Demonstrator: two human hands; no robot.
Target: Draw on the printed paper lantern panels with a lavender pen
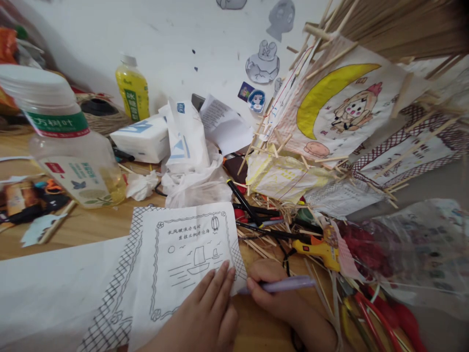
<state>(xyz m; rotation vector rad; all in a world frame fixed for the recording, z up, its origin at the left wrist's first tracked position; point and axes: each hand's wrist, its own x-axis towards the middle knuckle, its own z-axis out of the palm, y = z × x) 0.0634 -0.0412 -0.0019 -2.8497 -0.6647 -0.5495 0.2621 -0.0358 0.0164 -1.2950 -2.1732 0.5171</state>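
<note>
My left hand (207,310) lies flat with fingers stretched on a thin white sheet (174,269), over its lower right part. Black line drawings cover the sheet: sailboats, birds, a sun, a lantern, two lines of characters and a wavy border. My right hand (273,288) is closed around a light purple pen (287,283), whose tip is at the sheet's right edge, beside a cross-hatched strip. Underneath, a larger paper (54,288) with a cross-hatched band reaches out to the left.
Paper lanterns on stick frames (330,107) rise at the right. Around them lie loose sticks, markers (244,200), a yellow glue gun (322,249) and red-handled scissors (373,318). A large bottle (78,161), a tissue pack (142,139) and a yellow drink bottle (132,90) stand at the left and back.
</note>
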